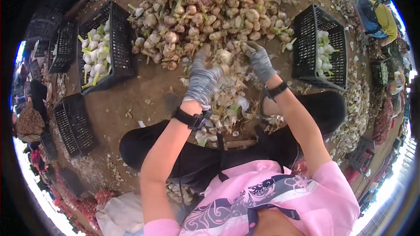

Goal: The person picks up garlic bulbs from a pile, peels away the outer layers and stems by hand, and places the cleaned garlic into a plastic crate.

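Leftward, well out from the left fingers: black crate (120, 30) of peeled white garlic, its near wall edging a bare strip of ground (148, 83), open for moving. Then the left hand (201, 78), gloved and blurred, fingers (204, 54) curled; cannot tell whether clamped. Just right of those fingers, garlic bulb (225, 57), above the peel heap (227, 105). Next the right hand (261, 64), fingertips (247, 47) pinched on the bulb's right side. Further right, second crate (306, 35), near, little room.
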Demonstrator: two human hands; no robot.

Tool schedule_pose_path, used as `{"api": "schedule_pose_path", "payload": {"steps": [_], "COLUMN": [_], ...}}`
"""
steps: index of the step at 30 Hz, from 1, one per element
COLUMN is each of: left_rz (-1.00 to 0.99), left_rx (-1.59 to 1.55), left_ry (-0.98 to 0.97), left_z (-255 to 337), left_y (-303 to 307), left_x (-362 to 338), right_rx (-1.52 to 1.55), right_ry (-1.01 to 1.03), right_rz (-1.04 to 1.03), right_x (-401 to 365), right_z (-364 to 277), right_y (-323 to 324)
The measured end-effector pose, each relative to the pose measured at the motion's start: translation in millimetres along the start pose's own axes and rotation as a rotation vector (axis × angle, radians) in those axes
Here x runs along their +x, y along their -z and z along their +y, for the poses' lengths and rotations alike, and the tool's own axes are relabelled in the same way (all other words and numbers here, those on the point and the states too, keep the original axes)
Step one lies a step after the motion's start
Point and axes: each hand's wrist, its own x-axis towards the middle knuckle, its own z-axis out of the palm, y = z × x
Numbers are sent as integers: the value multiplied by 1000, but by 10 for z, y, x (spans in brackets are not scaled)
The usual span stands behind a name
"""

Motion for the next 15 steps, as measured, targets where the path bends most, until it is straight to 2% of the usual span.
{"api": "schedule_pose_path", "payload": {"steps": [1, 2, 4, 6, 8, 9, 12, 13, 15], "left_rz": [-49, -51, -334, -336, -336, -336, -335, -335, -325], "left_rx": [199, 191, -100, -122, -97, -73, -60, -54, -42], "left_ry": [-201, -217, -231, -199, -364, -423, -453, -451, -445], "left_z": [-135, -157, -151, -54, -59, -58, -51, -55, -59], "left_y": [-13, -46, -130, -210, -260, -260, -266, -259, -249], "left_x": [32, 27, 0, -77, -131, -167, -185, -181, -170], "right_rx": [212, 204, 179, 202, 93, 14, 94, -25, -94], "right_ry": [-43, -27, -31, -57, 172, 225, 244, 175, 172], "right_rz": [32, 32, -126, -163, -253, -230, -201, -173, -160], "right_x": [-102, -236, -467, -583, -693, -720, -808, -788, -742], "right_z": [-190, -397, -716, -815, -848, -832, -934, -969, -900], "right_y": [-8, -13, -16, 21, -18, -11, -81, -81, -35]}}
